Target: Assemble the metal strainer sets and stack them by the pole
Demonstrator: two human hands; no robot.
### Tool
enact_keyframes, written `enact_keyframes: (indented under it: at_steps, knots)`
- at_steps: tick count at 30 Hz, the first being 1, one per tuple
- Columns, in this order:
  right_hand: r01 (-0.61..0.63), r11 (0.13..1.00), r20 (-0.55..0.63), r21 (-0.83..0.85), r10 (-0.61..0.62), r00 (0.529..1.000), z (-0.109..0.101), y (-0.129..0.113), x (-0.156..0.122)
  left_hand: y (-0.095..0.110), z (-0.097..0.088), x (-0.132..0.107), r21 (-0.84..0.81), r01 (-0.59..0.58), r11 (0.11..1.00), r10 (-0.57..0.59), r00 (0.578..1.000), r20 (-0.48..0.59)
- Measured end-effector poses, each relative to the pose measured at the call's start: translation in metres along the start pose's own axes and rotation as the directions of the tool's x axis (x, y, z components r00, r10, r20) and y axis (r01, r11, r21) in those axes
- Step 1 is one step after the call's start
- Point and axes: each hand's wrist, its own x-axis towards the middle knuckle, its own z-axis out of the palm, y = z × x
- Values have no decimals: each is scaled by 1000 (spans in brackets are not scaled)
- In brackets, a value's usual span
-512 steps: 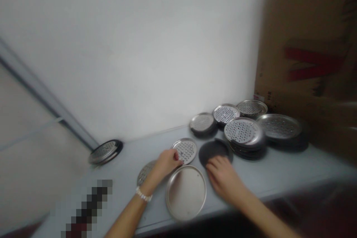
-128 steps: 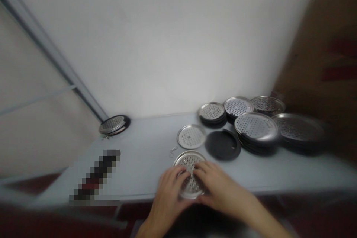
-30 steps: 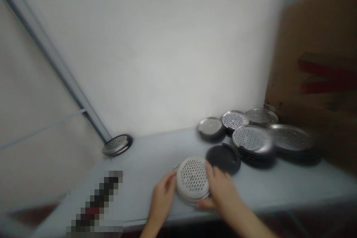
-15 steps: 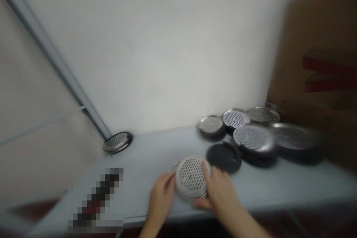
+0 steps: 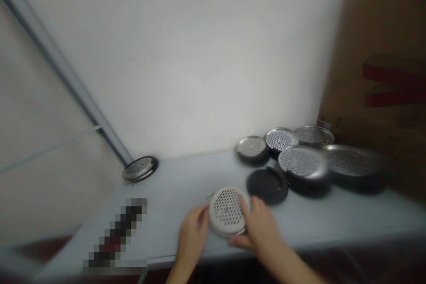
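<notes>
Pinching disc [image 5: 228, 211] with left grip [image 5: 193, 230] and right grip [image 5: 263, 224] over grey surface [image 5: 179, 191]; pale wall [image 5: 199, 62] behind, carton [image 5: 382, 31] at right end, stacks [image 5: 302, 164] near it.

there are two bare hands [image 5: 193, 233], one loose perforated disc [image 5: 229, 211], one plain dark disc [image 5: 266, 186] and one small wire loop [image 5: 210, 195]. five piles of discs [image 5: 301, 162] sit right, one smaller pile [image 5: 140, 168] left. one cardboard box [image 5: 376, 31] shows.

Rnd metal disc [image 5: 227, 209], pale silvery, w/ rows of small elongated slots inside a plain rim; held, slotted face up, nr front edge of tbl [image 5: 179, 186]; shiny lower rim shows btm R.
</notes>
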Motion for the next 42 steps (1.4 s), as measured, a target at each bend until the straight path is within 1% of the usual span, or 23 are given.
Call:
enact_keyframes:
  at_steps: [5,8,11,15,21,25,30,34,36,38,40,42]
  knots:
    - [4,1000,2,-13,-4,1000,2,0,-1,-2,0,0,13,11,1000,-11,1000,10]
    - [1,1000,-10,-9,-1,1000,3,0,-2,-2,1,-1,14,15,1000,-15,1000,-1]
    - [10,1000,-21,-16,-11,1000,4,-1,-2,-3,2,-2,16,8,1000,-8,1000,-12]
    - [20,999,-15,-33,-20,1000,7,0,-3,-2,2,-1,30,-3,1000,3,1000,3]
    - [61,997,-14,41,-60,998,12,5,-6,1,1,1,74,-44,996,44,999,7]
    - [88,996,-14,-25,-88,996,11,6,-6,2,1,2,100,-46,994,45,999,15]
    - [113,988,40,-101,-110,993,0,2,-7,3,1,1,134,-73,988,71,997,14]
    - [115,992,82,-54,-110,991,-10,2,-7,5,0,0,140,-74,987,76,997,-9]
    - [138,990,58,-9,-137,989,-16,6,-5,7,-1,-2,122,-71,990,74,997,-25]
    - [153,988,-3,17,-153,988,-24,13,-2,10,-2,-3,103,-80,991,84,996,-36]
    - [122,993,-50,2,-122,991,-34,25,4,14,-3,-6,101,-116,988,119,992,-29]
    - [74,996,-69,-47,-77,995,-45,38,11,18,-4,-9,111,-184,977,182,983,27]
